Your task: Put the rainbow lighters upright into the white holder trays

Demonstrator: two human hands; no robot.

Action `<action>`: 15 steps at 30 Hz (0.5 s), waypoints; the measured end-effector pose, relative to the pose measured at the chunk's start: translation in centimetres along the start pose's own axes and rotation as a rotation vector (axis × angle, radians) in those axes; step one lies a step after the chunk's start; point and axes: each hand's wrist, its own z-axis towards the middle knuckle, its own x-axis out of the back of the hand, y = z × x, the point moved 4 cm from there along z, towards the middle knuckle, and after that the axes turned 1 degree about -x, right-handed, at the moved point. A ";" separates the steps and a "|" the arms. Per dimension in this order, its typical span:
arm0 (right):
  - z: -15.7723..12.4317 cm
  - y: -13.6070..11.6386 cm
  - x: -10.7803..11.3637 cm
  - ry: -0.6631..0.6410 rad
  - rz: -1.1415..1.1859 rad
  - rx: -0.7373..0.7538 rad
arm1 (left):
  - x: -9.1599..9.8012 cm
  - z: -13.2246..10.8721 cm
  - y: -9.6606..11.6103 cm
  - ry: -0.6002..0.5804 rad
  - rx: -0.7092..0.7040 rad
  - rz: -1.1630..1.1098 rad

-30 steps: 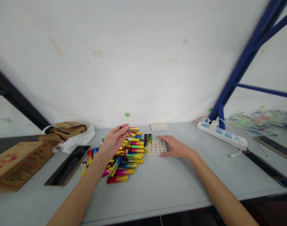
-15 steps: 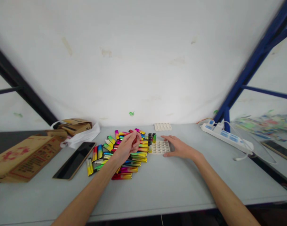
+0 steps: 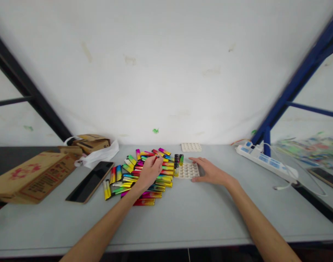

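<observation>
A grey counter carries a white tray of small cells. Left of the tray spreads a heap of bright, lighter-like tubes. At the tray's right edge the right hand is spread, thumb and fingers well apart; whether it touches is hard to tell, but light bracing there should stop the tray sliding. Left of the tray, over the heap, the left hand appears to pinch one tube, only its tip showing. Standing tubes line the tray's left side, a green one just beside them. Good handling likely means holding the pinched tube upright, clear of those neighbours, over a vacant tray cell.
</observation>
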 end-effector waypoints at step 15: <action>0.2 0.3 -0.3 0.003 -0.006 0.017 | -1.3 0.0 0.2 -0.197 0.135 -0.198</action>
